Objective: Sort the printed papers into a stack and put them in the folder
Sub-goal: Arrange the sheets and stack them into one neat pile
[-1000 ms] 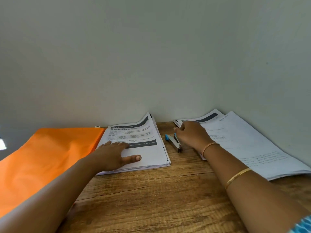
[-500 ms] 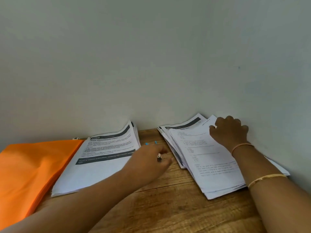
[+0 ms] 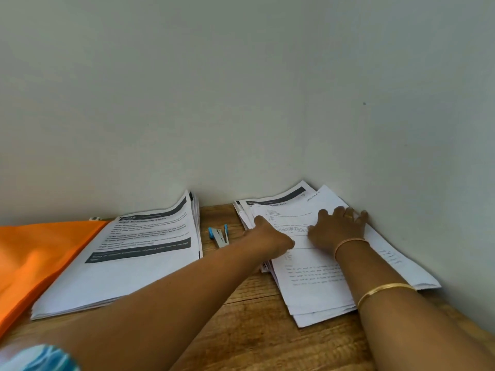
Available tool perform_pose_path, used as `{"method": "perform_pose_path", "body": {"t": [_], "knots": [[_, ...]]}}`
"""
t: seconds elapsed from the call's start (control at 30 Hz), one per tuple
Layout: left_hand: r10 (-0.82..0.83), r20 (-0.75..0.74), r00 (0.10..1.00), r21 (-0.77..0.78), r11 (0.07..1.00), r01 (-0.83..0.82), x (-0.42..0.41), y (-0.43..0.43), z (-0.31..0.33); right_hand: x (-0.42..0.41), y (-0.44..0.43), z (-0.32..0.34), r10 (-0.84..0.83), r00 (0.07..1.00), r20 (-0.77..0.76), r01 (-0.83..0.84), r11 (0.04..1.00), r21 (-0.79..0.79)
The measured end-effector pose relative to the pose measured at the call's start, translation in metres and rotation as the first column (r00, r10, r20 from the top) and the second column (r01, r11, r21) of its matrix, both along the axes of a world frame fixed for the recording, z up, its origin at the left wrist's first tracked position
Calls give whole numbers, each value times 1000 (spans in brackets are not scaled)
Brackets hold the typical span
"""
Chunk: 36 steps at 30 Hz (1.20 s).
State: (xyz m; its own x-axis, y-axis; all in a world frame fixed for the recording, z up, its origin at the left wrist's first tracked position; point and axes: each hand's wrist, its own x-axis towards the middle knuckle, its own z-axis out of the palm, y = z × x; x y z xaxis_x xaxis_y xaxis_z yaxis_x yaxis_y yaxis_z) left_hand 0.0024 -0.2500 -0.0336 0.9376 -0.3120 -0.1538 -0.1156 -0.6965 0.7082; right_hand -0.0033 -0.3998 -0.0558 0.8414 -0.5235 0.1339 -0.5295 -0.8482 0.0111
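Both hands [image 3: 337, 230] [image 3: 270, 236] on the loose pile [image 3: 316, 285], 1 o'clock on the table [image 3: 241, 344].
Right hand: fingers [image 3: 340, 212] straight and spread, pressing flat on the pile's top sheet. Left hand: at the pile's 9 o'clock edge, fingers hidden behind its own back, so I cannot tell whether it grips. The pile is white printed sheets, fanned and askew, against the wall [image 3: 401, 129]. The squarer stack [image 3: 128, 263], with dark header bars, lies at 11 o'clock. The orange folder [image 3: 34, 253] is just beside it at 9 o'clock. The blue stapler [image 3: 218, 235] sits between the two lots of paper.
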Motion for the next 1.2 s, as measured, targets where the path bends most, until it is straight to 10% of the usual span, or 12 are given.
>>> {"method": "perform_pose_path", "body": {"t": [0.67, 0.8, 0.9, 1.03, 1.2], "knots": [[-471, 407, 782, 320, 876, 361, -17, 5, -19, 4, 4, -2, -23, 995, -95, 42, 979, 197], [-174, 303, 937, -176, 956, 235, -15, 2, -15, 3, 5, -3, -10, 997, -74, 26, 975, 221], [82, -68, 994, -571, 814, -106, -3, -2, -9, 2, 8, -2, -5, 998, -70, 21, 972, 234], [81, -252, 964, -611, 760, -223, 1, -6, -8, -1, 10, 3, -1, 1000, 5, 0, 970, 245], [219, -15, 976, -600, 779, -184, 10, 26, 16, 0, 20, 15, 40, 838, 544, -168, 968, 188]]}}
